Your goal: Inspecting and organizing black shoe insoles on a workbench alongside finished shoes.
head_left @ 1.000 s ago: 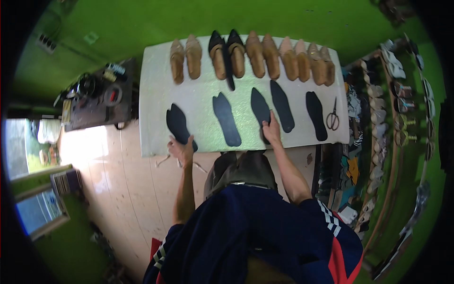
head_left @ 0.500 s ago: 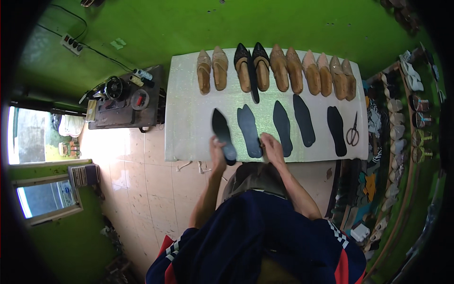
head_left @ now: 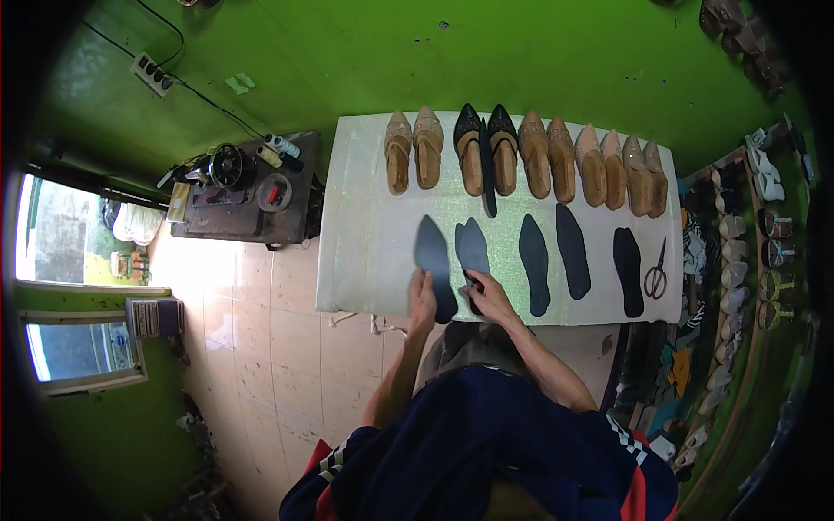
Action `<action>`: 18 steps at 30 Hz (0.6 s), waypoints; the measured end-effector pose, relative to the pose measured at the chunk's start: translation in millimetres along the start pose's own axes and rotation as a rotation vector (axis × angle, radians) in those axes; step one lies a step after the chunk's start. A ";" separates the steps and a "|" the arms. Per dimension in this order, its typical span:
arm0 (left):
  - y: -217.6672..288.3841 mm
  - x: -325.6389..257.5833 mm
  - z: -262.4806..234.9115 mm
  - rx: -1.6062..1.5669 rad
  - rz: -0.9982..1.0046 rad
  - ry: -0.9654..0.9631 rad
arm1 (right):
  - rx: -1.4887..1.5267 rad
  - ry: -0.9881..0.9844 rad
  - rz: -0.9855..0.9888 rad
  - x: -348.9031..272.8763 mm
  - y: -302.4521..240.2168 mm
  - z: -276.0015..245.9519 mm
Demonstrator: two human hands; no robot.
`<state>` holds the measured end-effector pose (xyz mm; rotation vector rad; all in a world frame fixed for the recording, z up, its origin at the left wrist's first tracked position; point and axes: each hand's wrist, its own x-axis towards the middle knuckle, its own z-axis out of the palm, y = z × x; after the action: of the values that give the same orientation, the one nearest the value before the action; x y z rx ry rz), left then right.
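My left hand [head_left: 422,300] is closed on the lower edge of a black pointed shoe sole [head_left: 433,256], which is tilted above the table's near edge. Right beside it, my right hand [head_left: 493,300] is closed over the heel end of an overlapping pair of dark soles [head_left: 473,243]. Something small and dark shows at its fingertips, too unclear to name. Farther right lie a single black sole [head_left: 534,265], another sole [head_left: 572,252] and a broader dark sole shape [head_left: 627,272]. Scissors [head_left: 656,276] with dark handles rest near the table's right edge.
Several pointed slip-on shoes, tan pairs [head_left: 426,156] and a black pair [head_left: 470,152], line the back of the white-covered table [head_left: 365,252]. A dark sole [head_left: 488,174] stands between the black shoes. Left is a sewing machine table [head_left: 243,221]; right, a shoe rack [head_left: 731,260].
The view has shifted, so the table appears lower and farther right. My left hand has swung the sole nearer the pair. My right hand has moved left, from beside the pair to over it.
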<state>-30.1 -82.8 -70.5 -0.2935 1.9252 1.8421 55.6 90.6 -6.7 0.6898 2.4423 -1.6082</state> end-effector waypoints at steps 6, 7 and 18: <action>24.5 29.3 -33.8 0.076 -0.058 0.069 | -0.010 0.147 0.041 0.2 18.1 -8.8; 24.8 34.9 -34.4 0.211 0.036 0.067 | -0.037 0.155 0.041 2.3 18.4 -9.6; 62.6 39.5 6.9 0.026 -0.012 -0.180 | 0.314 0.034 0.180 46.0 -17.3 21.7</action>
<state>-91.8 -64.7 -33.2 -0.1257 1.8198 1.7699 4.2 79.2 -17.7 0.9578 2.0968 -1.9362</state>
